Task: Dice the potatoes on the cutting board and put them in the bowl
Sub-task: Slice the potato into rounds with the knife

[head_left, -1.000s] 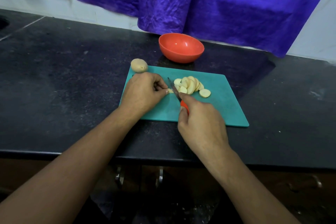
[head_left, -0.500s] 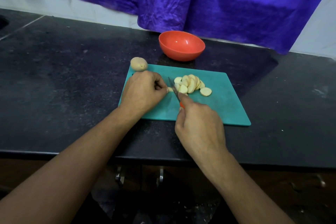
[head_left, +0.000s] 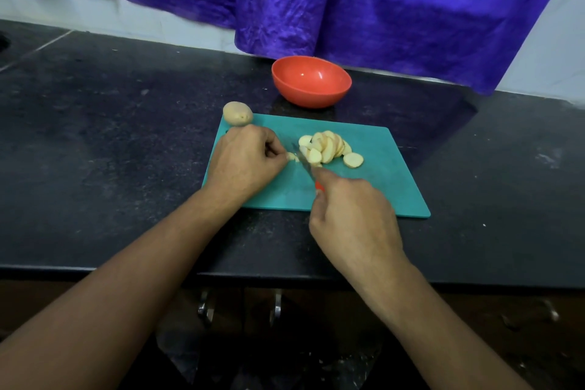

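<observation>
Pale round potato slices (head_left: 326, 149) are piled at the teal plastic cutting board's (head_left: 380, 190) centre; a potato stub (head_left: 292, 156) is pinched by the left hand (head_left: 247, 161); a red-handled knife (head_left: 304, 163) is gripped by the right hand (head_left: 354, 218).

Open counter (head_left: 110, 142) lies left and right of the cutting board (head_left: 389, 190); the board's right part is bare. Obstacles: potato slices (head_left: 329, 149) at board centre, whole potato (head_left: 237, 113) at the far-left corner, bowl (head_left: 311, 82) just beyond the far edge, purple cloth (head_left: 395, 9) hanging close behind it.

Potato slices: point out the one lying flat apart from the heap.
The round slice right of the heap, flat on the teal cutting board; the rest lean stacked against each other.
</observation>
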A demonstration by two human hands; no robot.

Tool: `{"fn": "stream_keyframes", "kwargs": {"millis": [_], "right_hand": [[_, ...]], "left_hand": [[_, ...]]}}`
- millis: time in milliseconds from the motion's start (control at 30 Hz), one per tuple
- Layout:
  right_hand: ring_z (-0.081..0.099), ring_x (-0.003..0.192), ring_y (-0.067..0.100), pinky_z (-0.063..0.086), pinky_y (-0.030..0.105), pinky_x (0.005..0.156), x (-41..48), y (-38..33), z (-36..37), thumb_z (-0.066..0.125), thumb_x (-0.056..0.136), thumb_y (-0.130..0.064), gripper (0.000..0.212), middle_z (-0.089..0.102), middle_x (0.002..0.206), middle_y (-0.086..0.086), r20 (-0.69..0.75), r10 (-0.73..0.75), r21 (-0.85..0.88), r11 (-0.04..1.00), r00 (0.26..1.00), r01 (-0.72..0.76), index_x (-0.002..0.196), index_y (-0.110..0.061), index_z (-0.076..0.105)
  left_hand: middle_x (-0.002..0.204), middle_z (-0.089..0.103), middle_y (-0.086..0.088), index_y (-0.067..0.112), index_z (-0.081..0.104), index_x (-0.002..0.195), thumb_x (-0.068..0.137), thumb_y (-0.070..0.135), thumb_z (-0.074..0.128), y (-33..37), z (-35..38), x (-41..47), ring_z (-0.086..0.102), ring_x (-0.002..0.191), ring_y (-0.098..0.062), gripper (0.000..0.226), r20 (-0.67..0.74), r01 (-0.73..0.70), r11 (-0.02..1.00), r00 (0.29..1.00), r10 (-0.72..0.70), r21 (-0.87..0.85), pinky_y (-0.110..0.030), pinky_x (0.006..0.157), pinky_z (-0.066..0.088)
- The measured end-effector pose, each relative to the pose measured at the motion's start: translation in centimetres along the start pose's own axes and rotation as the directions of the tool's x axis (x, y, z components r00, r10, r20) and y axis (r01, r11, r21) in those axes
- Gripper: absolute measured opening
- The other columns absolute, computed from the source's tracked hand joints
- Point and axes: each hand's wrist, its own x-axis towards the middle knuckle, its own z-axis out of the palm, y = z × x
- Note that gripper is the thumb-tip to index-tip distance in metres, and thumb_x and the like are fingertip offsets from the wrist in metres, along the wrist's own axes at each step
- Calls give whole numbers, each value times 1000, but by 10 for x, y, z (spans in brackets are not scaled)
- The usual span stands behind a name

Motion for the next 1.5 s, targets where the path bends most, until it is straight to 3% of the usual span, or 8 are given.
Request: {"fn": "stream_keyframes", "kwargs": {"millis": [100,300,533,667,800,967,1100,1500], "right_hand": [[54,74,16,40,32,63,4,-5,2,45,102,-26,48,62,87,-6,-38,5,-12,1000,999,-6,150,-34,44],[65,85,24,51,38,68,8,-13,11,46,101,-22,50,66,94,0,-13,-26,-35,999,1000,26,150,-31,42],[65,85,23,40,34,63,3,-13,18,46,102,-20,57,64,99,0,34,-55,-130,990,998,59,157,-24,33],[65,89,23,48,36,69,2,-11,13,48,101,-21,56,65,99,0,71,-60,-120,990,996,68,156,-25,36],[64,85,21,50,36,69,3,-5,-1,46,101,-23,50,66,93,-2,16,-24,-41,999,1000,25,150,-32,44],[63,83,19,52,37,69,3,-10,4,44,102,-26,50,65,93,-4,-38,-24,3,1000,999,24,151,-35,40],[64,87,23,46,36,67,6,-16,12,46,102,-23,51,66,98,-1,-24,-37,-21,999,999,37,152,-32,40],[64,87,22,53,38,72,3,-13,18,47,102,-21,55,66,98,0,46,-56,-93,994,997,60,156,-26,37]], "left_hand": [[71,69,17,25,75,77,85,29,77,0,0,0,65,71,-3,9,-6,0,1000,1000,0,17,-26,71,53],[69,69,15,25,75,75,84,28,76,1,-1,0,65,71,-5,10,2,3,1000,1000,-3,16,-27,71,54],[71,70,17,27,75,75,84,26,74,1,-1,0,65,71,-3,9,14,8,1000,1000,-8,9,-21,70,49],[68,67,17,28,74,74,85,29,75,0,-1,-1,62,67,-2,11,4,16,1000,1000,-16,17,-12,61,38],[69,68,18,26,75,75,85,30,76,-1,-2,-1,63,69,-2,10,1,25,999,1000,-25,25,-20,66,47],[70,68,19,29,75,77,84,26,76,-3,-4,-1,63,70,1,8,28,31,999,999,-31,7,-12,64,42],[69,68,19,29,74,75,84,25,74,-3,-3,-1,62,70,2,10,26,31,999,999,-31,14,-10,62,40],[69,67,18,30,70,71,84,25,74,-2,-4,-1,62,68,1,14,24,41,999,999,-41,4,-12,64,41]]}}
